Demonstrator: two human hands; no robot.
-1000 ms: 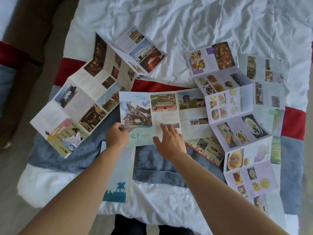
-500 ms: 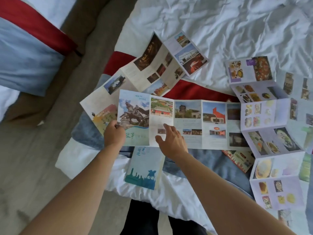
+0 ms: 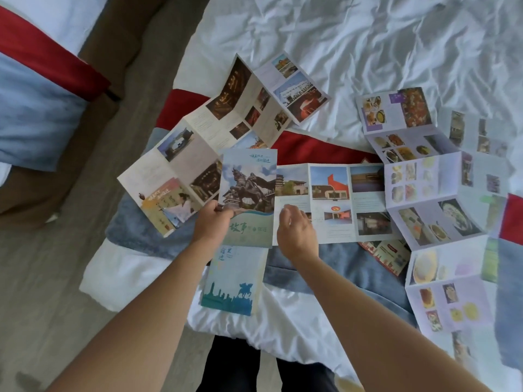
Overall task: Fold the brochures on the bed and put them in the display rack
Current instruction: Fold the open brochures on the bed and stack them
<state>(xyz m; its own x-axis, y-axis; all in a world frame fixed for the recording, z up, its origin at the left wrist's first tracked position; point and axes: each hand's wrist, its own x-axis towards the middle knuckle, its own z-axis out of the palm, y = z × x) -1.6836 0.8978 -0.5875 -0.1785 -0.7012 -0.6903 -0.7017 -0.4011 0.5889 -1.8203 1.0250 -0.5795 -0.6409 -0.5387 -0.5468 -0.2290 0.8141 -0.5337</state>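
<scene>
One panel of the brochure (image 3: 311,202) is pinched by the left hand (image 3: 210,222); the right hand (image 3: 295,233) hovers loosely open, centre frame, so the fold may land crooked.

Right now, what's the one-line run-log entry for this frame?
stage: folding horse-statue brochure | left hand: pinches cover panel, raised | right hand: open over inner panels | other brochures: unfolded on bed | rack: unseen
</scene>
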